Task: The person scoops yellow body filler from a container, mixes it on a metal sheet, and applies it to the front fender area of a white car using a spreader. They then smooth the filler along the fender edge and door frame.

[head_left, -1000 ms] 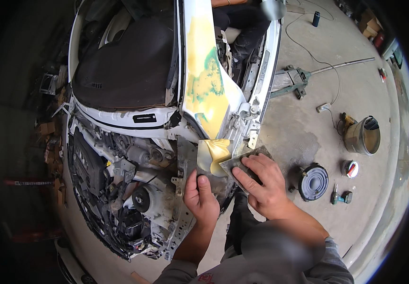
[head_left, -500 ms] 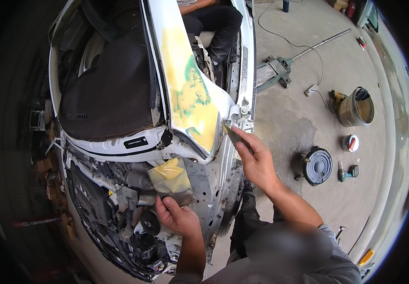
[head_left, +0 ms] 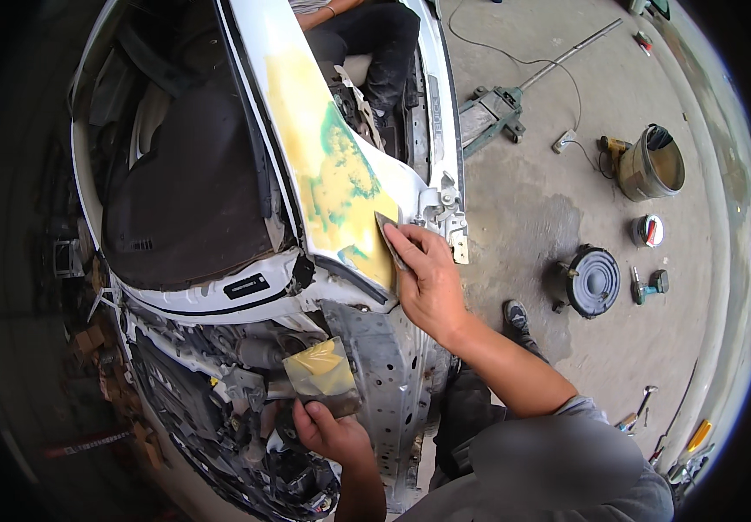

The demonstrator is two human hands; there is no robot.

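Observation:
My right hand (head_left: 432, 283) is closed around a thin, dark filler spreader (head_left: 390, 241). The spreader's edge lies against the lower right part of a white car pillar, on yellow body filler (head_left: 358, 222) that has green patches in it. Lower down, my left hand (head_left: 336, 435) grips a flat, see-through plate (head_left: 327, 380) by its near end, thumb on top. A smear of yellow filler (head_left: 316, 357) covers the plate's far part. The plate is held over the open engine bay (head_left: 210, 391).
A person (head_left: 362, 39) sits inside the car in dark trousers. On the floor to the right are a floor jack (head_left: 493, 113), a bucket (head_left: 651, 163), a round black drum-like object (head_left: 593, 280), a small can (head_left: 647, 230) and a cordless tool (head_left: 649, 287). A cable (head_left: 558, 63) crosses the floor.
My right hand has brought the spreader leftward from the pillar's outer edge onto the yellow filler. My left hand still holds the plate over the engine bay. The whole view has shifted slightly.

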